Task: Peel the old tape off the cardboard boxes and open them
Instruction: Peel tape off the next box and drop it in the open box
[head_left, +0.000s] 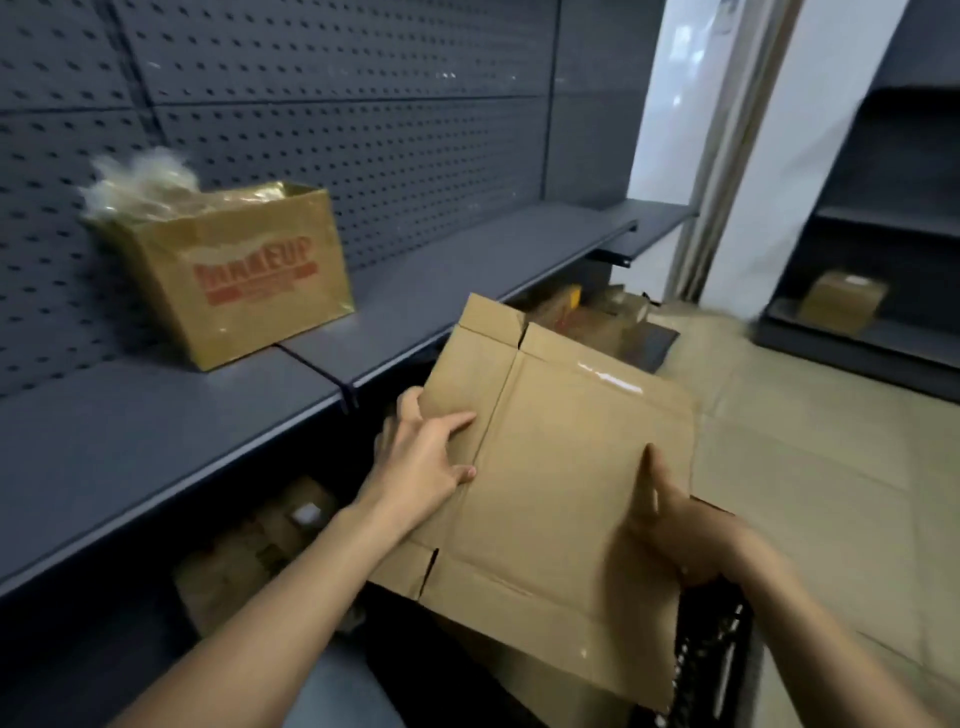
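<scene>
A flattened brown cardboard box (561, 467) is held in the air in front of me, its flaps spread out. A glossy strip of clear tape (608, 379) shines near its upper right part. My left hand (421, 462) grips the box's left edge, thumb on top and fingers behind. My right hand (675, 525) grips the lower right part, thumb pressed on the front face. An open cardboard box printed MAKEUP (249, 280) stands on the dark shelf (156, 415) to the left, with crumpled clear tape (140, 182) sticking out of its top.
A dark pegboard wall (363, 130) backs the shelf. More cardboard boxes (249, 551) sit under the shelf and further along (597, 312). A black crate (711, 660) is below my right hand. Another shelf unit (883, 260) at right holds a small box (841, 301). Tiled floor (831, 441) lies between.
</scene>
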